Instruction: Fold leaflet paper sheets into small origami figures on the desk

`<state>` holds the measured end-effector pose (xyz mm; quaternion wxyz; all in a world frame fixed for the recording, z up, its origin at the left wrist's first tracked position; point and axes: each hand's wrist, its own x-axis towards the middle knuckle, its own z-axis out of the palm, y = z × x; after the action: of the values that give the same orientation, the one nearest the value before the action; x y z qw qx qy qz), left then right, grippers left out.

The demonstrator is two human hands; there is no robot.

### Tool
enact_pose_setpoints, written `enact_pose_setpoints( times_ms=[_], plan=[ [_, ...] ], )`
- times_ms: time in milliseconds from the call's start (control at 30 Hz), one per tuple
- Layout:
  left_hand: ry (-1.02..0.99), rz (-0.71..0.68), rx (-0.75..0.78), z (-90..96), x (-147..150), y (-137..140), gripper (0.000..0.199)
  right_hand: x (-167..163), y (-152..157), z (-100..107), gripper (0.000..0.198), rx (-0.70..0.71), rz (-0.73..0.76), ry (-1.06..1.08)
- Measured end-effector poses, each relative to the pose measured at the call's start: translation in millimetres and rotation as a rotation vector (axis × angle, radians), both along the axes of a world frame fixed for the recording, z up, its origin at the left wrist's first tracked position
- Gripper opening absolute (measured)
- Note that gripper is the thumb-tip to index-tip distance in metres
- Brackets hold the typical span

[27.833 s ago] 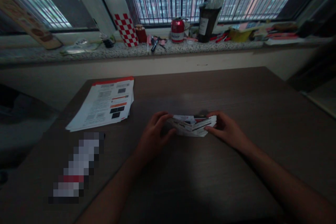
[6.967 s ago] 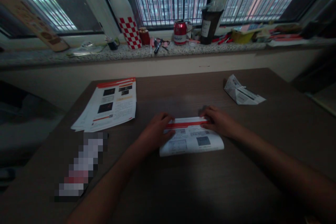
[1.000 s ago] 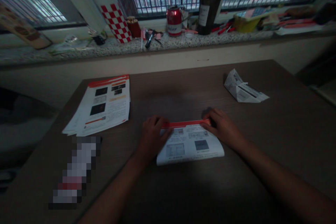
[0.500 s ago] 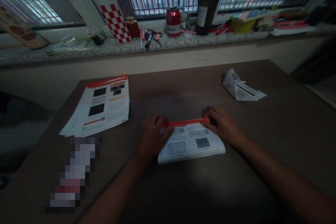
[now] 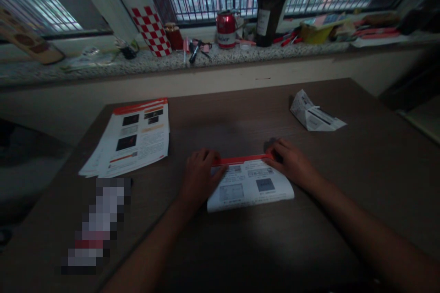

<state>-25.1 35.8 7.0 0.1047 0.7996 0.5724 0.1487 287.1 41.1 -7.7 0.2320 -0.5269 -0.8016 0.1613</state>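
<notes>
A printed sheet of paper [image 5: 250, 187], folded over with a red band along its far edge, lies on the brown table [image 5: 213, 123]. Its near edge is curved and seems slightly raised. My left hand [image 5: 202, 171] grips the far left corner, thumb on top of the print. At the far right corner, my right hand [image 5: 287, 161] pinches the paper between thumb and curled fingers. Beyond it to the right lies a folded paper shape [image 5: 314, 114] with one end standing up.
A stack of printed sheets [image 5: 140, 137] lies at the table's far left, with a pixelated object [image 5: 99, 224] nearer me. On the stone windowsill [image 5: 113, 67] stand a checkered vase [image 5: 151, 29], a red can [image 5: 226, 29], a black bag [image 5: 270, 18] and a yellow container [image 5: 314, 32].
Both hands keep their hold on the paper's far corners, almost still. The view has shifted very slightly.
</notes>
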Motion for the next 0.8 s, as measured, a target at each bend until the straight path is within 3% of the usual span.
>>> enact_pose_setpoints(
  times_ms=[800],
  plan=[
    [0.025, 0.011, 0.025, -1.8, 1.2, -0.2, 0.019, 0.6, -0.9, 2.1, 0.014, 0.021, -0.031, -0.036]
  ],
)
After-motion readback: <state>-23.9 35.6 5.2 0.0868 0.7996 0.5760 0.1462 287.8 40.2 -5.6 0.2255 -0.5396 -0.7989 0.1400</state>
